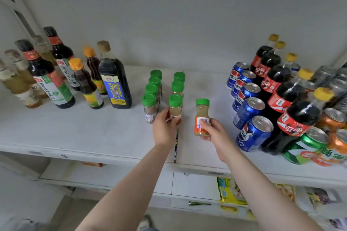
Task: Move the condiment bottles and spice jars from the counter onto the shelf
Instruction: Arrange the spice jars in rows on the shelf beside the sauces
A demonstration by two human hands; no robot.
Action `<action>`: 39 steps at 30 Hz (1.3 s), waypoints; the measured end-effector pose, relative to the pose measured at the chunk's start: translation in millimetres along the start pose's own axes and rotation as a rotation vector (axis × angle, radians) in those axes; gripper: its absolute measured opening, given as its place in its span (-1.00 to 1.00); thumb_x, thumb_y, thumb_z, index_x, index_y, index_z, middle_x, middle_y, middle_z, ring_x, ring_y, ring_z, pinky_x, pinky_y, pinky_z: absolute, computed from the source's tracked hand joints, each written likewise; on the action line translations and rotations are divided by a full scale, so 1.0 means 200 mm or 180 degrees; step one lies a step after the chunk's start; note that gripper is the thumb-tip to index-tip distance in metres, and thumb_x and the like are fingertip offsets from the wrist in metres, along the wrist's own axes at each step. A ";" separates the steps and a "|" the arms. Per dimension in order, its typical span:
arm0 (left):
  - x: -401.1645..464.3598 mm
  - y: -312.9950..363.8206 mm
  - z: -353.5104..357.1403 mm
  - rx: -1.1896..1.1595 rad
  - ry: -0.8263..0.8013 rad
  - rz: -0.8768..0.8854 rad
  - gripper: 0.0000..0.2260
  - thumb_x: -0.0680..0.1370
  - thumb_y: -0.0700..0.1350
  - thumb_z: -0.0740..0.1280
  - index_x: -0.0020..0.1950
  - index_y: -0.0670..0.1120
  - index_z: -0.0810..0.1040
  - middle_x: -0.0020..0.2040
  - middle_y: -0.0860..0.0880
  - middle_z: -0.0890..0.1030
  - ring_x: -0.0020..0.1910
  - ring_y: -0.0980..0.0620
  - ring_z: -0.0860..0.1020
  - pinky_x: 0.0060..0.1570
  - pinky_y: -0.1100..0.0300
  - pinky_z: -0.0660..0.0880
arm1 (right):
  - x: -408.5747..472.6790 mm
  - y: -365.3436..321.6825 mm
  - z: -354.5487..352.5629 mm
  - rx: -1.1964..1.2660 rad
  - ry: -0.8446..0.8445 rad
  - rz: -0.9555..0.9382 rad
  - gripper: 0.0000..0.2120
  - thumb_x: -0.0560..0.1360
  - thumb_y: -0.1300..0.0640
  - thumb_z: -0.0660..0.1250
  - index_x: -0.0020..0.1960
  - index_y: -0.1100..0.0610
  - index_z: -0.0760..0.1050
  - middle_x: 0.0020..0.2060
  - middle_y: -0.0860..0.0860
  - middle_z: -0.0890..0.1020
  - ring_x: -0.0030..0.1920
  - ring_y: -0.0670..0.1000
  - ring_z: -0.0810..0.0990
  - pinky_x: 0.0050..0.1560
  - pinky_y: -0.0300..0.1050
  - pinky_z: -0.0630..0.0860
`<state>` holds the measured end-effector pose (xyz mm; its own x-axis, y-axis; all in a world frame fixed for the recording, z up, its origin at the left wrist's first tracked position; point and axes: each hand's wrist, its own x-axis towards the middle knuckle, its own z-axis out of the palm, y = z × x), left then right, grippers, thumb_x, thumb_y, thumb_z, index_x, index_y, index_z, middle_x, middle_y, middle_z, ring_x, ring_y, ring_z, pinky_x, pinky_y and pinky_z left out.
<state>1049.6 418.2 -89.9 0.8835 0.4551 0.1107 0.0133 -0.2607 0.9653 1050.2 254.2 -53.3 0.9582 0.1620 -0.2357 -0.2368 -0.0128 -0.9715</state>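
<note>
Two rows of green-capped spice jars (155, 84) stand mid-shelf on the white shelf (93, 129). My left hand (164, 127) grips the front jar (175, 107) of the right row, which rests on the shelf. My right hand (212, 133) holds another green-capped spice jar (202, 116) with an orange label, upright, just right of that row; whether its base touches the shelf is hidden by my fingers. Dark sauce and vinegar bottles (114, 80) stand at the left of the shelf.
Blue cola cans (251, 135) and red-labelled cola bottles (296, 116) crowd the shelf's right side, with green and orange cans (309, 146) at the front right. A lower shelf holds yellow snack packets (229, 189). A seam (176, 142) splits the shelf boards.
</note>
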 end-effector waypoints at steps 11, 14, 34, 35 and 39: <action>0.14 -0.09 0.06 0.0402 -0.0027 0.0305 -0.78 0.47 -0.03 0.36 0.11 0.04 0.56 -0.05 0.02 0.63 -0.04 0.02 0.59 0.04 -0.01 0.56 | 0.08 -0.01 0.00 0.0003 -0.0025 0.0000 -0.86 0.56 0.12 0.28 0.10 0.10 0.49 0.05 0.15 0.61 0.03 0.09 0.60 -0.09 -0.15 0.54; 0.16 -0.10 0.06 0.0433 -0.0085 0.0367 -0.75 0.48 -0.02 0.34 0.15 0.03 0.56 -0.04 0.05 0.64 -0.03 0.03 0.60 0.04 -0.01 0.56 | 0.10 -0.02 0.00 -0.0018 -0.0026 -0.0006 -0.82 0.56 0.12 0.28 0.14 0.13 0.48 0.08 0.19 0.62 0.06 0.12 0.60 -0.13 -0.16 0.52; 0.14 -0.09 0.03 0.0383 -0.0256 0.0310 -0.64 0.54 -0.11 0.32 0.33 -0.02 0.45 0.15 0.05 0.62 0.13 0.08 0.59 0.20 0.06 0.52 | 0.12 -0.02 0.03 -0.0028 -0.0044 -0.0022 -0.85 0.56 0.15 0.28 0.12 0.12 0.48 0.01 0.15 0.61 -0.03 0.06 0.59 -0.09 -0.14 0.52; 0.12 -0.09 0.03 0.0394 -0.0256 0.0303 -0.67 0.54 -0.12 0.30 0.31 -0.05 0.46 0.14 0.04 0.61 0.13 0.07 0.58 0.20 0.05 0.51 | 0.12 -0.02 0.03 -0.0014 -0.0055 -0.0033 -0.85 0.56 0.16 0.28 0.12 0.12 0.48 -0.01 0.13 0.61 -0.06 0.04 0.59 -0.08 -0.14 0.51; -0.05 -0.02 -0.01 0.0194 -0.0159 0.0194 -0.67 0.59 -0.16 0.27 0.36 -0.11 0.43 0.26 -0.02 0.54 0.22 0.03 0.50 0.23 0.10 0.45 | 0.10 0.00 0.03 0.0125 -0.0084 -0.0122 -0.82 0.54 0.22 0.30 0.14 0.15 0.47 -0.07 0.06 0.60 -0.09 -0.02 0.58 -0.06 -0.17 0.52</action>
<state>1040.7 416.1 -94.0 0.9059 0.3940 0.1555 -0.0142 -0.3386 0.9408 1069.1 262.6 -57.4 0.9623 0.1877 -0.1970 -0.2066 0.0325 -0.9779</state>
